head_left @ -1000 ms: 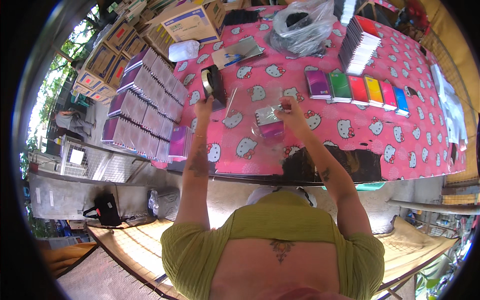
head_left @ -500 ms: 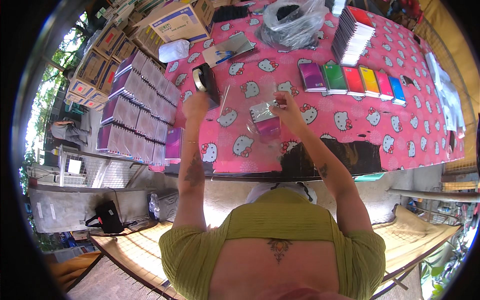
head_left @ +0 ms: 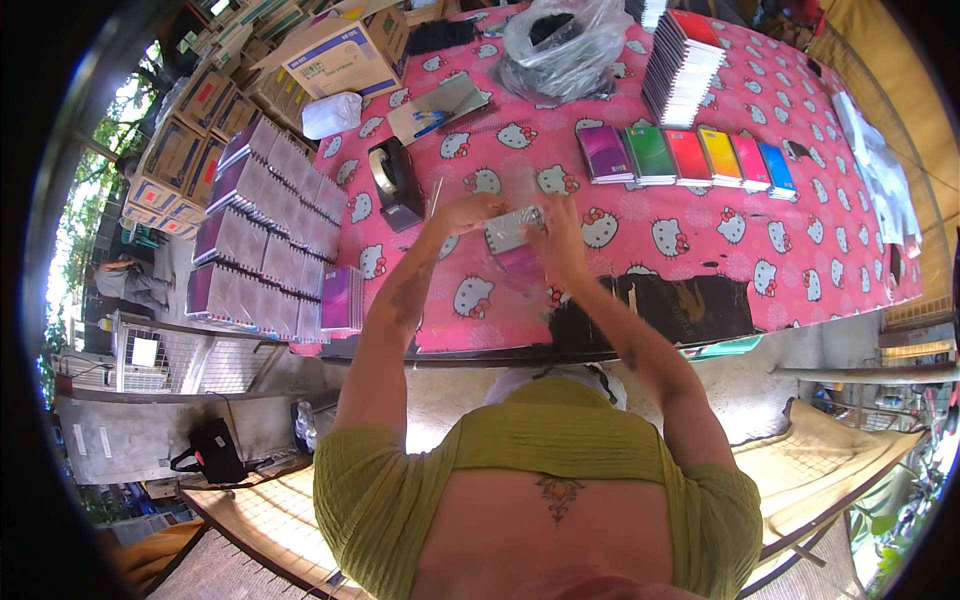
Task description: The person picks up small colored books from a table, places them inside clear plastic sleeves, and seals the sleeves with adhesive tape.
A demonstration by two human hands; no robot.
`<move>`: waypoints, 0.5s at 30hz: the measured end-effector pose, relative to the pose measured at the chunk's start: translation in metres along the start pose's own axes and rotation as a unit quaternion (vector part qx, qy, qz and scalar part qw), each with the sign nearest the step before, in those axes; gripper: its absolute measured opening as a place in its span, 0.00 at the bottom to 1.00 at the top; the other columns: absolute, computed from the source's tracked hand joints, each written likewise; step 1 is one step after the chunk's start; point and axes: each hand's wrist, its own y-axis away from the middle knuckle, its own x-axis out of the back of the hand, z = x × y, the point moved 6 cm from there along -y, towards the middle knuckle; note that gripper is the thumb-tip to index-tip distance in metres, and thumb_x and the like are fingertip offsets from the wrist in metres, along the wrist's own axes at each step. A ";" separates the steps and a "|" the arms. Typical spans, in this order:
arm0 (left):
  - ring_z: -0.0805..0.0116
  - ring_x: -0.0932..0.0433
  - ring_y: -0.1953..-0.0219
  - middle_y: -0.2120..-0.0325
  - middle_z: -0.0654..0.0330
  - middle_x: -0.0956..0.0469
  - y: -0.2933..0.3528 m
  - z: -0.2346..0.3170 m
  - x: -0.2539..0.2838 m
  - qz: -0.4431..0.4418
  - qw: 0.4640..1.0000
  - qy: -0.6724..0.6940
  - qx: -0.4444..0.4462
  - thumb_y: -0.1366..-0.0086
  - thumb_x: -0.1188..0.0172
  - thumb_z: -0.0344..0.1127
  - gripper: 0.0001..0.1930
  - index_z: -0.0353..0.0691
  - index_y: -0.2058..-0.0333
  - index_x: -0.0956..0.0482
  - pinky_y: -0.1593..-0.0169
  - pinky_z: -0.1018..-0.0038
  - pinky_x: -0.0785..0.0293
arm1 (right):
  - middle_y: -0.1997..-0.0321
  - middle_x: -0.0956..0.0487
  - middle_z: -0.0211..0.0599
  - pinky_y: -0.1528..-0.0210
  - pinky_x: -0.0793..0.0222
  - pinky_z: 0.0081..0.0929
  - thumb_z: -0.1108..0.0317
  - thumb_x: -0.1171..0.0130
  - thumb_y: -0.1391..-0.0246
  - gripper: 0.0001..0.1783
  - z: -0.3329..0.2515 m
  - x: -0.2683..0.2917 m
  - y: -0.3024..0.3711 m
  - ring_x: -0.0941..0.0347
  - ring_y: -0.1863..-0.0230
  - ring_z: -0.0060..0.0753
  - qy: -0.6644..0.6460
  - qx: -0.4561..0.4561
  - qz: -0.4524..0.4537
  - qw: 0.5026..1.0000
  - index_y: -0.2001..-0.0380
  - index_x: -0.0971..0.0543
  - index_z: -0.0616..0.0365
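A small spiral notebook (head_left: 507,232), pale above and purple below, lies in a clear plastic wrapper (head_left: 517,268) on the table in front of me. My right hand (head_left: 557,240) has its fingers bent over the notebook's right edge, gripping the wrapped packet. Just beyond the notebook's upper left corner is my left hand (head_left: 474,212), fingers drawn together; whatever sits between the fingertips is too small to make out. A black tape dispenser (head_left: 397,185) with a roll of tape stands beyond my left hand.
Stacked spiral notebooks (head_left: 250,235) fill the table's left side, with a single purple notebook (head_left: 341,298) beside them. A row of coloured notebooks (head_left: 687,158) and a tall stack (head_left: 683,70) stand right. A plastic bag (head_left: 555,55), clipboard (head_left: 437,108) and carton (head_left: 350,60) are farther back.
My left hand has left the tape dispenser and come right to the wrapped notebook. My right hand has moved nearer, down onto the notebook's edge. The view has shifted slightly.
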 end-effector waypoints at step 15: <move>0.64 0.28 0.43 0.44 0.56 0.29 0.113 -0.015 -0.062 0.243 0.941 -0.020 -0.236 0.45 0.26 0.37 0.27 0.35 0.49 0.27 0.40 0.66 0.31 | 0.40 0.28 0.45 0.37 0.35 0.43 0.60 0.32 0.45 0.35 0.039 -0.020 0.028 0.30 0.41 0.42 -0.639 -0.227 -0.182 0.712 0.39 0.35 0.58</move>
